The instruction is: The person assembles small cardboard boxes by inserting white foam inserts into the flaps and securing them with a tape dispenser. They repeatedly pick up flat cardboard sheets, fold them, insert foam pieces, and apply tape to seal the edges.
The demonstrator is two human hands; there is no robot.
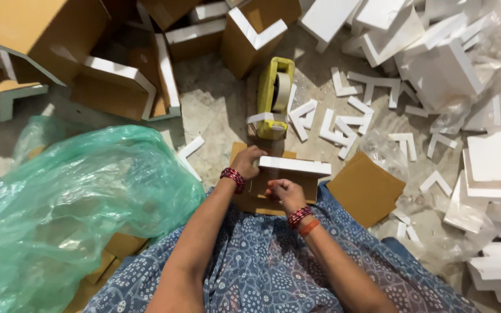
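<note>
Brown cardboard with a white foam strip along its top edge is what we are working on: the cardboard piece (288, 174) is lying in front of our lap on the stone floor (215, 110), between our two hands. Our left hand (246, 162) is gripping its left end, fingers curled round the edge. Our right hand (281, 190) is closed in a loose fist against its near face; we cannot tell whether it is pinching anything.

Just beyond the piece, a yellow tape dispenser (273, 95) is standing on the floor with a loose end of tape hanging. White foam corner pieces (343, 124) are lying scattered to its right, and more foam blocks are piling up along the right edge. Finished cardboard corners (117, 87) are heaping at the top left. A green plastic bag (71, 197) is bulging at our left, and a flat brown cardboard sheet (366, 188) is resting by our right knee.
</note>
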